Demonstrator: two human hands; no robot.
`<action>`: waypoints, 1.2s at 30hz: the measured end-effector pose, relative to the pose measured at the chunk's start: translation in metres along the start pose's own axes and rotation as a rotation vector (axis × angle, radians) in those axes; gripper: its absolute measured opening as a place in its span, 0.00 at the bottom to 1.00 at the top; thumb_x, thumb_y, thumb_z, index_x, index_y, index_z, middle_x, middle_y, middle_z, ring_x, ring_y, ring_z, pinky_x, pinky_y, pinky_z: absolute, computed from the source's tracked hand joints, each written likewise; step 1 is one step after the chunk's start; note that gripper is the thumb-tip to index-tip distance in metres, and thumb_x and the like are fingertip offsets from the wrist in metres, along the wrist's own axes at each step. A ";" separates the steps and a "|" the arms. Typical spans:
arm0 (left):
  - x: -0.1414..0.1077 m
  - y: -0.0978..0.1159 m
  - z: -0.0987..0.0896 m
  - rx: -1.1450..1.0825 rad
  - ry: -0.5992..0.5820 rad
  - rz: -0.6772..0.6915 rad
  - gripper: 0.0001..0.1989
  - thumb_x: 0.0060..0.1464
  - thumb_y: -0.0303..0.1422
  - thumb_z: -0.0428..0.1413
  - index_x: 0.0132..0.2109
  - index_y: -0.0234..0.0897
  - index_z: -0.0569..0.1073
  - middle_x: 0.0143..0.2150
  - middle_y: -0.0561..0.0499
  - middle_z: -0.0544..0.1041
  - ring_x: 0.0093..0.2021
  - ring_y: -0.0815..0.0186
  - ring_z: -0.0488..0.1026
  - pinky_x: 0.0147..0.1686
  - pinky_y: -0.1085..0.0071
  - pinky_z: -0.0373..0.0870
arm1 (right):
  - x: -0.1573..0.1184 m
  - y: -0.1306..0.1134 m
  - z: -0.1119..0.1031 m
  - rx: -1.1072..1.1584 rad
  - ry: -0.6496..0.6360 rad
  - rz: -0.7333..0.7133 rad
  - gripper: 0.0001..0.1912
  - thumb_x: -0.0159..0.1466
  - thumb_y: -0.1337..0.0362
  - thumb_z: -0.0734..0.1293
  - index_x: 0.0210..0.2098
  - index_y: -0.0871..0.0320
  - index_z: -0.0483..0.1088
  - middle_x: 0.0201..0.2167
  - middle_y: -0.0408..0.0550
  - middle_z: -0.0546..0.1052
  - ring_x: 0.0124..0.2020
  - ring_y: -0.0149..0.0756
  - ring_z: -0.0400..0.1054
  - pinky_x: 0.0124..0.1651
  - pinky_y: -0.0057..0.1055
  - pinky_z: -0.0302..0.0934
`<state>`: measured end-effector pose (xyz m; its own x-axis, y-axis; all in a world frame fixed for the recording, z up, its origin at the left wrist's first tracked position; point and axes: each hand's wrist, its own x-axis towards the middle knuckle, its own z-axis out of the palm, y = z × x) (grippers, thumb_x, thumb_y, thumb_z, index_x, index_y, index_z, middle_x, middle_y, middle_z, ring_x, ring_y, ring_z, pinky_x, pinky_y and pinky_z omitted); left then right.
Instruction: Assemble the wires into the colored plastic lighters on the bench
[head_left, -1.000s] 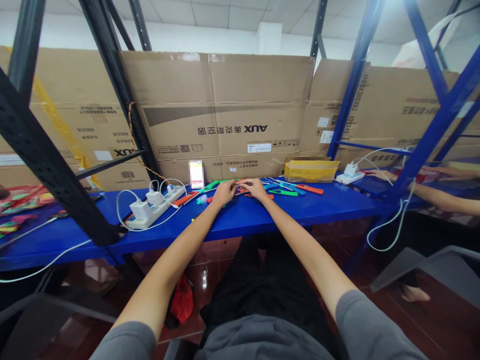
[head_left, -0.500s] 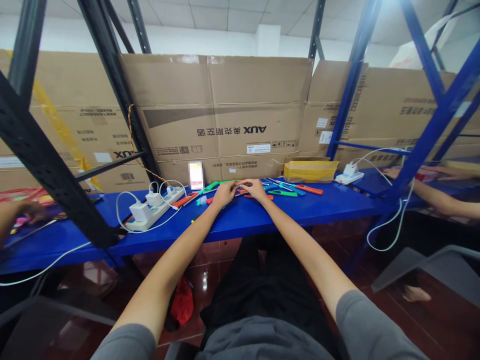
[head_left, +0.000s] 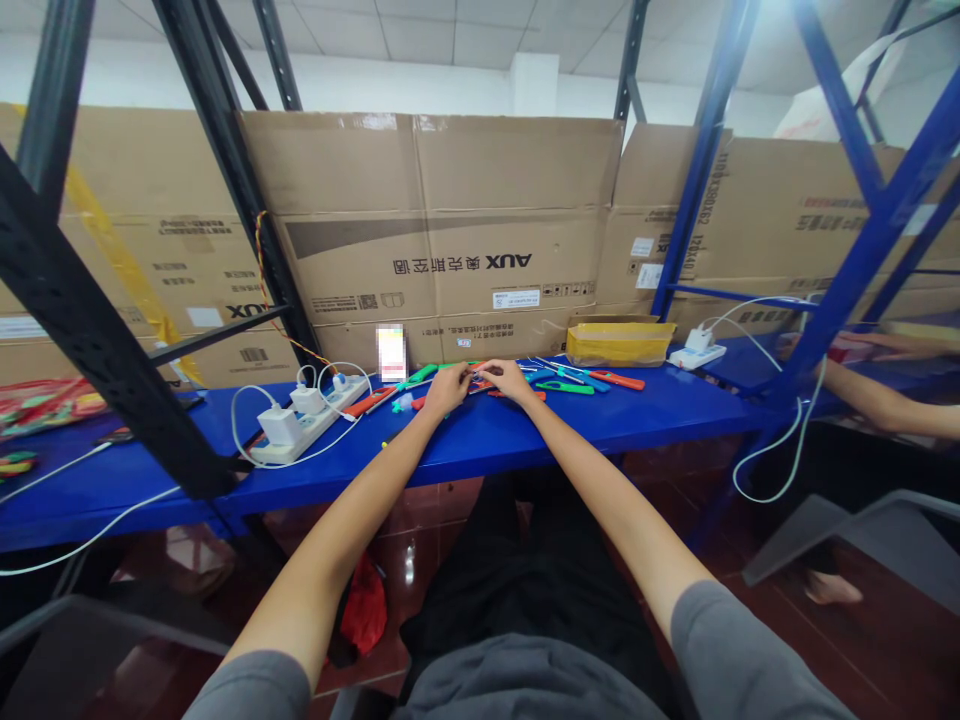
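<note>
Fingers (head_left: 471,371) of the left hand (head_left: 448,390) and right hand (head_left: 510,379) close narrowly around a small orange piece (head_left: 480,380), their hold too small to judge. Right of the hands, loose green and orange plastic tools (head_left: 570,385) remain spread on the blue bench (head_left: 480,440), with none visibly sorted or boxed.

My hands together, low and forward

My left hand (head_left: 448,390) and right hand (head_left: 513,379) nearly meet, curled downward, with my left forearm (head_left: 352,525) and right forearm (head_left: 607,495) angling inward.

AUX cartons (head_left: 450,235) stacked behind blue steel shelf (head_left: 637,425); white power strip (head_left: 330,408) w/ chargers (head_left: 281,425); yellow-taped box (head_left: 619,345), prob.
</note>
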<state>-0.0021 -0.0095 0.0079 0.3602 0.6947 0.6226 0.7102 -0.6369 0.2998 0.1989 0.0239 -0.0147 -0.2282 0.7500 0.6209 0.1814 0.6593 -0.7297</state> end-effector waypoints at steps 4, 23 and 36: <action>0.000 -0.001 0.000 0.010 -0.001 0.007 0.08 0.67 0.28 0.55 0.45 0.39 0.79 0.43 0.44 0.85 0.43 0.56 0.82 0.45 0.66 0.73 | -0.001 -0.001 0.000 0.035 -0.009 0.003 0.12 0.62 0.54 0.76 0.36 0.57 0.82 0.37 0.51 0.86 0.40 0.41 0.80 0.48 0.36 0.73; -0.002 0.002 0.000 0.022 0.018 0.002 0.09 0.66 0.31 0.56 0.47 0.38 0.82 0.42 0.45 0.86 0.42 0.57 0.82 0.45 0.67 0.74 | -0.004 -0.002 -0.005 -0.340 0.094 -0.158 0.07 0.66 0.64 0.71 0.38 0.57 0.83 0.37 0.50 0.84 0.36 0.37 0.74 0.44 0.31 0.67; 0.001 -0.003 0.000 -0.071 0.010 -0.027 0.05 0.64 0.30 0.63 0.44 0.37 0.84 0.42 0.45 0.87 0.42 0.58 0.83 0.46 0.68 0.75 | -0.005 -0.002 -0.010 -0.485 0.045 -0.155 0.08 0.67 0.70 0.71 0.43 0.56 0.82 0.40 0.48 0.83 0.35 0.34 0.73 0.44 0.29 0.66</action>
<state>-0.0038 -0.0066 0.0078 0.3353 0.7090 0.6204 0.6746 -0.6404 0.3672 0.2090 0.0190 -0.0139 -0.2480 0.6363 0.7305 0.5746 0.7037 -0.4179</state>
